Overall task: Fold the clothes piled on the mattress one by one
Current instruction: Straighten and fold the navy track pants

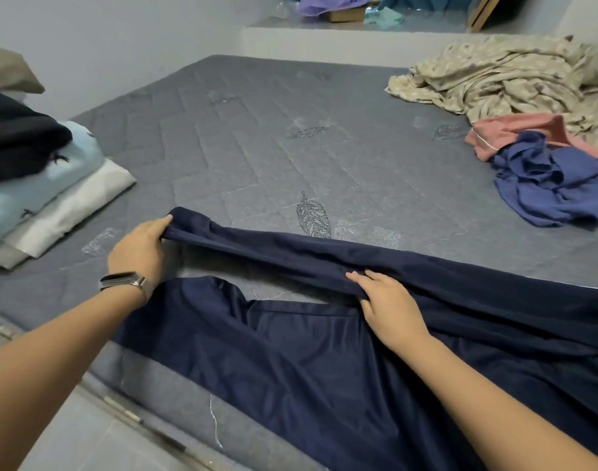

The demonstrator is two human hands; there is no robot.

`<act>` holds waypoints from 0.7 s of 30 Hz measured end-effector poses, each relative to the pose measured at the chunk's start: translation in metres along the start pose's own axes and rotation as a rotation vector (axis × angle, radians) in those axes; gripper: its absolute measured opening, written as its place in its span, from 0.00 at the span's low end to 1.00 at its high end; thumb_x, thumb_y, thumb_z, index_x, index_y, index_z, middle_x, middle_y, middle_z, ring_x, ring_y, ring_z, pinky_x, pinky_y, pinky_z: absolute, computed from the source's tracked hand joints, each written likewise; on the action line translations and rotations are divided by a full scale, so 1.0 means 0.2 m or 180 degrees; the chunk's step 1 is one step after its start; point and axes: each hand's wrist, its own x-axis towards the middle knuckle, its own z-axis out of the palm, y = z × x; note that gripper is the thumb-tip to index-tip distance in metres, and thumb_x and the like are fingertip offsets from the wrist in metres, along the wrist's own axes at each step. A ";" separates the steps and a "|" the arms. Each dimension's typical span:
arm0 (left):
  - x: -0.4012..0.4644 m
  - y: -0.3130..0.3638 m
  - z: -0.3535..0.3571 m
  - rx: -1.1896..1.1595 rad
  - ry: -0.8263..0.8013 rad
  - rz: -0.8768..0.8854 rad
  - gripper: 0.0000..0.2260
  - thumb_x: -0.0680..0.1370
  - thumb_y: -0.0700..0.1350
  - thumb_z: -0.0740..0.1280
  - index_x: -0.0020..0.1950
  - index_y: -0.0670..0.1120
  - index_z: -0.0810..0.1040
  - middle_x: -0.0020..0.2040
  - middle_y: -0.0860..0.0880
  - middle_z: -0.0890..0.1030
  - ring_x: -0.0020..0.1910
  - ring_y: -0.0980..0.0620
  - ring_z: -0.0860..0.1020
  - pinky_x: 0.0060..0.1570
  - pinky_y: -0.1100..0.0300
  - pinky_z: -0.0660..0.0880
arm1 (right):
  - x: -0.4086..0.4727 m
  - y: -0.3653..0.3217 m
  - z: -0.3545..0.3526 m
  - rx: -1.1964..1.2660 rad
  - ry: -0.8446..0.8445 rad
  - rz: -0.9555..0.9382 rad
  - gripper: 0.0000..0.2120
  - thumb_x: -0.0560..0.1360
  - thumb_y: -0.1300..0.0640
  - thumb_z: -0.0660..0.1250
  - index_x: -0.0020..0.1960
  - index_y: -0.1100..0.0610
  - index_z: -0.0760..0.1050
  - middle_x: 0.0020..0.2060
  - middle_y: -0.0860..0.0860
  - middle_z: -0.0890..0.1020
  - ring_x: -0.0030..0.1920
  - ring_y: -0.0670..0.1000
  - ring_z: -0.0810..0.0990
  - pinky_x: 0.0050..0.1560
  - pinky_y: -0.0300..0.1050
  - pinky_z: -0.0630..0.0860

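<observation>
While both arms reach out over the near edge of the grey quilted mattress point(256, 147), a pair of navy trousers point(324, 362) lies spread across its near part, waist end running off to the right. One leg lies flat, nearest the viewer; the other is raised and drawn taut toward the left. Left hand point(137, 249), a watch point(122, 279) on its wrist, grips the hem of the raised leg, fingers curled round the cloth. Right hand point(389, 304) clutches a bunched fold of the same leg near the crotch, thumb under, fingers over.

At left on the mattress: stack of folded clothes point(49, 192), black piece on top, then pale blue with small dark figures, then white, grey at the bottom. At far right: unfolded pile, with a beige patterned garment point(494, 76) behind, a pink piece point(515, 130) and a crumpled blue piece point(545, 185) nearer. Beyond the mattress, a white ledge point(324, 42) with loose purple and teal cloth on it.
</observation>
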 end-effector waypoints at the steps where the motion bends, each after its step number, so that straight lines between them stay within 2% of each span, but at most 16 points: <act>1: -0.01 0.00 -0.01 -0.0251 0.0195 -0.0036 0.19 0.79 0.40 0.61 0.69 0.51 0.73 0.64 0.43 0.77 0.58 0.37 0.77 0.54 0.47 0.73 | 0.00 -0.01 -0.02 0.0471 0.0046 -0.0049 0.21 0.79 0.62 0.61 0.71 0.51 0.70 0.69 0.50 0.74 0.72 0.51 0.68 0.72 0.41 0.57; 3: -0.02 -0.01 0.00 -0.0477 0.0082 0.0023 0.20 0.76 0.34 0.61 0.66 0.46 0.76 0.61 0.40 0.80 0.57 0.35 0.77 0.57 0.46 0.72 | -0.01 -0.03 -0.04 0.1076 -0.0037 -0.0183 0.16 0.81 0.55 0.61 0.67 0.52 0.76 0.65 0.48 0.78 0.69 0.48 0.71 0.75 0.42 0.56; 5: -0.06 -0.07 0.04 -0.0258 -0.0691 0.0241 0.21 0.74 0.32 0.62 0.64 0.46 0.79 0.62 0.40 0.79 0.61 0.37 0.76 0.62 0.48 0.70 | -0.02 -0.04 -0.06 0.1038 -0.0620 -0.0286 0.23 0.79 0.38 0.56 0.65 0.48 0.77 0.66 0.44 0.76 0.71 0.44 0.68 0.77 0.47 0.52; 6: -0.08 -0.11 0.05 -0.0174 -0.1051 0.0256 0.20 0.73 0.33 0.63 0.63 0.46 0.79 0.65 0.40 0.77 0.65 0.39 0.73 0.66 0.49 0.67 | -0.03 -0.04 -0.07 0.0877 -0.0933 -0.0366 0.28 0.76 0.31 0.51 0.65 0.44 0.77 0.68 0.42 0.73 0.73 0.42 0.63 0.77 0.48 0.48; 7: -0.09 -0.14 0.07 -0.0272 -0.1202 0.0120 0.18 0.74 0.37 0.64 0.62 0.45 0.80 0.66 0.41 0.75 0.67 0.40 0.72 0.69 0.49 0.65 | -0.03 -0.03 -0.07 0.0676 -0.1098 -0.0428 0.30 0.74 0.28 0.48 0.66 0.39 0.75 0.71 0.40 0.70 0.75 0.41 0.58 0.77 0.49 0.44; 8: -0.10 -0.12 0.05 -0.0568 -0.1136 -0.0161 0.17 0.74 0.42 0.63 0.61 0.43 0.81 0.66 0.40 0.75 0.67 0.41 0.71 0.70 0.48 0.64 | -0.04 -0.03 -0.05 0.0468 -0.1116 -0.0443 0.30 0.73 0.28 0.45 0.68 0.36 0.70 0.73 0.40 0.65 0.77 0.41 0.53 0.77 0.51 0.41; 9: -0.12 -0.10 0.04 -0.0975 -0.0893 -0.0570 0.19 0.73 0.48 0.62 0.59 0.41 0.81 0.63 0.40 0.77 0.64 0.41 0.73 0.68 0.48 0.66 | -0.05 -0.03 -0.04 0.0255 -0.1041 -0.0402 0.31 0.73 0.28 0.43 0.72 0.34 0.62 0.76 0.41 0.60 0.78 0.43 0.49 0.77 0.52 0.40; 11: -0.14 -0.03 0.00 -0.1307 -0.0519 -0.1441 0.24 0.74 0.56 0.61 0.60 0.39 0.78 0.60 0.38 0.78 0.61 0.38 0.74 0.61 0.49 0.69 | -0.07 -0.03 0.01 -0.0251 -0.0969 -0.0225 0.35 0.71 0.28 0.38 0.76 0.34 0.46 0.79 0.45 0.49 0.78 0.46 0.41 0.76 0.56 0.37; 13: -0.17 0.00 -0.02 -0.0861 -0.0918 -0.1785 0.35 0.72 0.66 0.64 0.63 0.36 0.75 0.62 0.35 0.77 0.61 0.36 0.75 0.59 0.49 0.70 | -0.09 -0.04 0.06 -0.0637 -0.0939 -0.0105 0.37 0.69 0.28 0.33 0.77 0.35 0.42 0.79 0.46 0.43 0.78 0.48 0.37 0.75 0.59 0.34; 14: -0.18 0.01 -0.04 -0.0601 -0.1252 -0.1665 0.36 0.71 0.66 0.68 0.61 0.35 0.76 0.60 0.34 0.77 0.60 0.37 0.76 0.57 0.50 0.72 | -0.10 -0.05 0.07 -0.0699 -0.0934 -0.0069 0.37 0.69 0.25 0.31 0.77 0.35 0.42 0.79 0.47 0.41 0.78 0.49 0.36 0.74 0.60 0.33; 15: -0.19 0.01 -0.06 -0.0519 -0.1519 -0.1519 0.31 0.70 0.63 0.72 0.56 0.35 0.78 0.55 0.36 0.79 0.57 0.39 0.78 0.52 0.52 0.72 | -0.10 -0.05 0.07 -0.0714 -0.0943 -0.0028 0.39 0.68 0.24 0.30 0.76 0.34 0.42 0.79 0.47 0.41 0.78 0.50 0.35 0.74 0.60 0.33; 17: -0.17 -0.04 -0.08 -0.0734 -0.1920 -0.1361 0.15 0.72 0.52 0.75 0.39 0.41 0.79 0.41 0.41 0.80 0.42 0.45 0.78 0.40 0.57 0.69 | -0.10 -0.06 0.07 -0.0738 -0.0971 0.0045 0.39 0.65 0.24 0.31 0.75 0.32 0.41 0.78 0.47 0.39 0.77 0.55 0.32 0.73 0.62 0.32; 18: -0.17 -0.07 -0.10 -0.0968 -0.2101 -0.1341 0.14 0.73 0.49 0.74 0.34 0.43 0.76 0.36 0.43 0.79 0.37 0.48 0.76 0.36 0.59 0.68 | -0.09 -0.07 0.07 -0.0752 -0.1011 0.0095 0.39 0.64 0.23 0.32 0.75 0.31 0.40 0.78 0.47 0.37 0.76 0.57 0.31 0.73 0.64 0.32; 19: -0.16 -0.10 -0.13 -0.1257 -0.2274 -0.1362 0.14 0.74 0.48 0.73 0.34 0.42 0.76 0.36 0.42 0.81 0.34 0.49 0.76 0.34 0.61 0.69 | -0.08 -0.07 0.07 -0.0760 -0.1069 0.0161 0.39 0.64 0.22 0.34 0.74 0.29 0.39 0.78 0.47 0.36 0.76 0.59 0.30 0.72 0.66 0.31; 21: -0.17 -0.11 -0.17 -0.1636 -0.2655 -0.1520 0.13 0.76 0.50 0.69 0.41 0.41 0.82 0.42 0.43 0.85 0.37 0.51 0.81 0.34 0.62 0.74 | -0.07 -0.08 0.07 -0.0751 -0.1194 0.0339 0.38 0.64 0.20 0.38 0.72 0.26 0.39 0.77 0.47 0.34 0.75 0.62 0.28 0.70 0.70 0.30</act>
